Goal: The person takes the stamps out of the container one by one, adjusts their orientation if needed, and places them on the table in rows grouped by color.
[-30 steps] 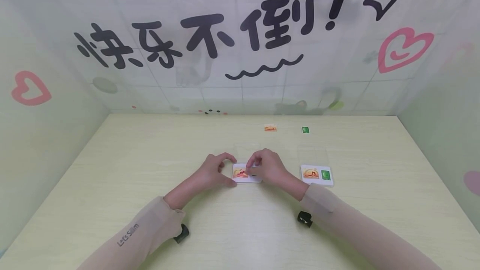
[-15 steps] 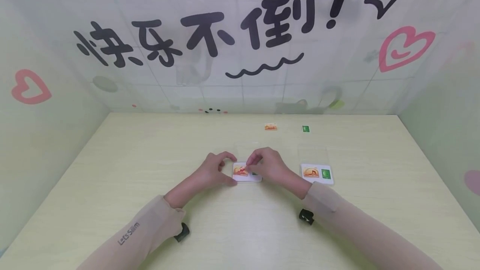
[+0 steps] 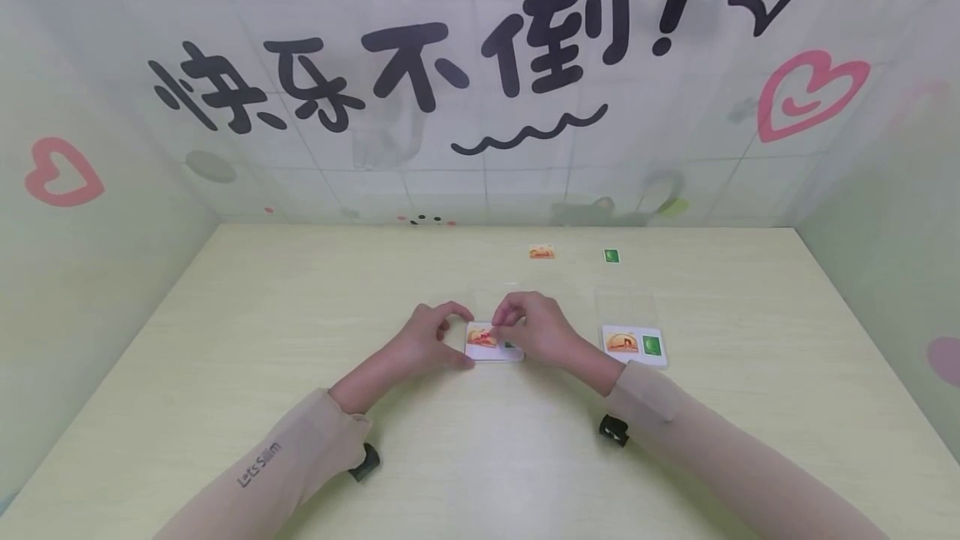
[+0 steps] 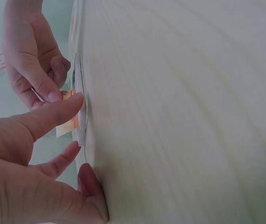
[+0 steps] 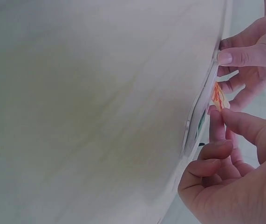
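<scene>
At the table's (image 3: 225,373) middle, the left hand (image 3: 423,344) pinches the white card tray (image 3: 491,354) by its left edge, while the right hand (image 3: 534,332) pinches the small orange card (image 3: 481,337) on it.

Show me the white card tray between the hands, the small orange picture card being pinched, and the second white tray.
white card tray (image 3: 491,354): head view, front edge.
small orange picture card (image 3: 481,337): head view, printed face.
second white tray (image 3: 633,345): head view, middle.

The right hand (image 3: 542,332) hides part of the card (image 3: 491,342)
</scene>
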